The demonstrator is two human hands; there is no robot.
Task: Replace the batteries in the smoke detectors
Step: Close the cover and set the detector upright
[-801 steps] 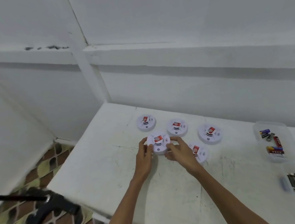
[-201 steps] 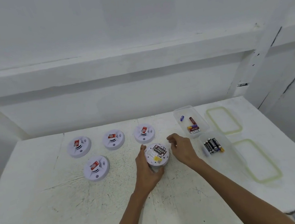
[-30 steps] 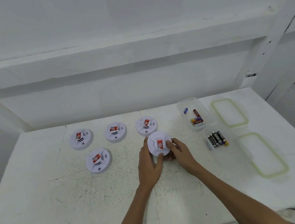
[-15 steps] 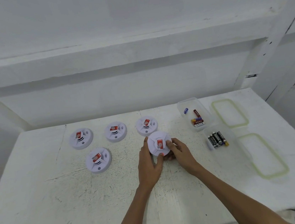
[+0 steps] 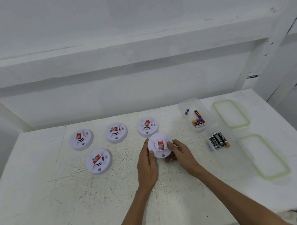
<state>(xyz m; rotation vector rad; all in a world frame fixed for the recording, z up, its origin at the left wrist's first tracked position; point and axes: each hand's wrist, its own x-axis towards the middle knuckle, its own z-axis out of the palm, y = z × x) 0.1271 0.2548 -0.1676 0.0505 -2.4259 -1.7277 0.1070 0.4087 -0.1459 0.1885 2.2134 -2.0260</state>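
Smoke detector (image 5: 160, 145), gripped by left hand (image 5: 147, 164), right hand (image 5: 179, 152)

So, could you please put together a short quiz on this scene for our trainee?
1. How many detectors are in view?
2. True or false: the left hand and right hand hold the same detector.
3. Fill in: the black batteries lie in the ___ of the two boxes.

Key: 1) five; 2) true; 3) nearer.
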